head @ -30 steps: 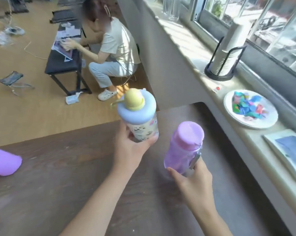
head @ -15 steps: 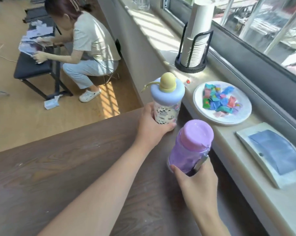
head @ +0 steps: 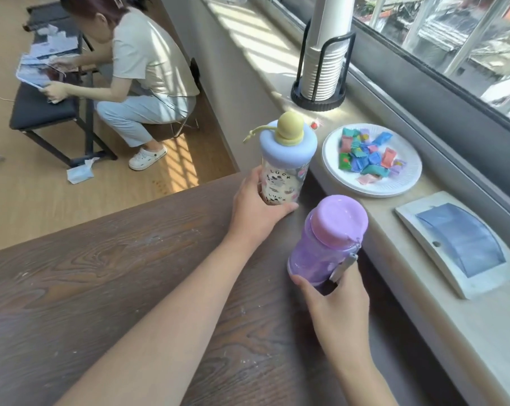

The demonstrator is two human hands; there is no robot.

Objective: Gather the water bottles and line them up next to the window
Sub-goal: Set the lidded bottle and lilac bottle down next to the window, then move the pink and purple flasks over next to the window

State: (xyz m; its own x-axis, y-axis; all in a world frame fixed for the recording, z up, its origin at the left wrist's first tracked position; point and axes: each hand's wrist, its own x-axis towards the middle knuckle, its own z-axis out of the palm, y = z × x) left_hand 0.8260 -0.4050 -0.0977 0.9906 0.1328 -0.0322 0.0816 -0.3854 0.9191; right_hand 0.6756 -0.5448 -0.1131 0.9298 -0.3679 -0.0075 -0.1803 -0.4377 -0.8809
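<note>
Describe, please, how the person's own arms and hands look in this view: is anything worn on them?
Both arms are bare as far as the view reaches: no sleeves, gloves, watch or bracelet show on either forearm or wrist. The left hand and the right hand carry no visible rings, though some fingers are hidden. The left forearm enters long from the bottom edge; the right shows only a short stretch above the wrist.

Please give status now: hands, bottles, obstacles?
Left hand grips patterned bottle. Right hand grips purple bottle. Both at table's window edge. Candy plate on sill.
</note>
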